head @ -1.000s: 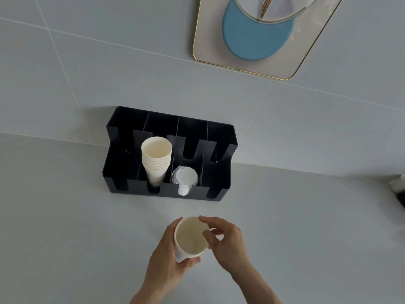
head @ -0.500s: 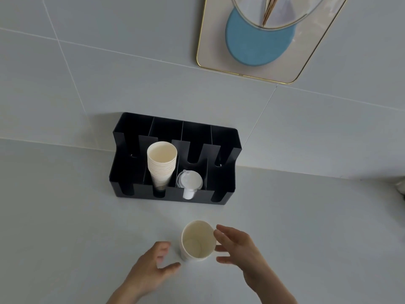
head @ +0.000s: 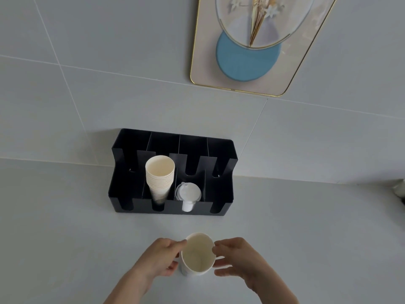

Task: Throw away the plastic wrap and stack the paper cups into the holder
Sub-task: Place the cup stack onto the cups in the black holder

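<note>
A white paper cup (head: 198,257) stands upright on the grey counter near me, open end up. My left hand (head: 160,258) grips its left side, one fingertip on the rim and the thumb low on the wall. My right hand (head: 238,257) pinches the right side of the rim. Farther back, against the wall, sits the black cup holder (head: 173,207) with several slots. A stack of paper cups (head: 160,176) leans in its second slot from the left. No plastic wrap is in view.
White plastic lids (head: 188,194) fill the holder's third slot; both outer slots look empty. A gold-framed picture (head: 247,62) hangs on the tiled wall above. A small object (head: 398,189) shows at the right edge of the counter.
One second ago both hands held the cup. Half a second ago they had let go, with the cup standing on the counter. Now both hands have closed onto it again.
</note>
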A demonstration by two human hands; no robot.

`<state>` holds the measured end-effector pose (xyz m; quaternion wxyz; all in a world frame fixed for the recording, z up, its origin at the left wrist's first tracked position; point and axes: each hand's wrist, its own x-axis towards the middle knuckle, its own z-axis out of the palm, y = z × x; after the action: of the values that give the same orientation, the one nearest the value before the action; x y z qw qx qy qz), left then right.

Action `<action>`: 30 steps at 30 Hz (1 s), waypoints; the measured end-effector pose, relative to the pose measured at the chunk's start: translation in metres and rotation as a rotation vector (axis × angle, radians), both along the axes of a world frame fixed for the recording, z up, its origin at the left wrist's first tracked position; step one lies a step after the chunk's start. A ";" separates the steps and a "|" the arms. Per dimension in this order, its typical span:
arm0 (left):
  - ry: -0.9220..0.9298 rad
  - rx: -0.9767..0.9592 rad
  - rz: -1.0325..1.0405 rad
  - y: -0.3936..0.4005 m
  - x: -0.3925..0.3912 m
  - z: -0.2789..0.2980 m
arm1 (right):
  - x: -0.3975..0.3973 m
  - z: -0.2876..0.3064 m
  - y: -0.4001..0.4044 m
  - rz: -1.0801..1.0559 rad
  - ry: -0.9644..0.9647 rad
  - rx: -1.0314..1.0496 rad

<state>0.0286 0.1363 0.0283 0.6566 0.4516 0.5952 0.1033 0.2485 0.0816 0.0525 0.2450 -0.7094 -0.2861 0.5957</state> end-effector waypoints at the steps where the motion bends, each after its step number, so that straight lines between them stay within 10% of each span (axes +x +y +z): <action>1: 0.003 0.004 0.011 -0.001 0.002 0.000 | -0.002 0.000 -0.001 0.019 -0.007 0.010; 30: -0.282 0.501 0.364 0.168 -0.047 0.215 | -0.053 0.207 0.177 0.038 -0.052 0.676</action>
<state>-0.0187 0.3041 0.2437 0.5718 0.4667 0.5255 0.4232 0.1955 0.2585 0.2593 0.4478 -0.5976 -0.4868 0.4533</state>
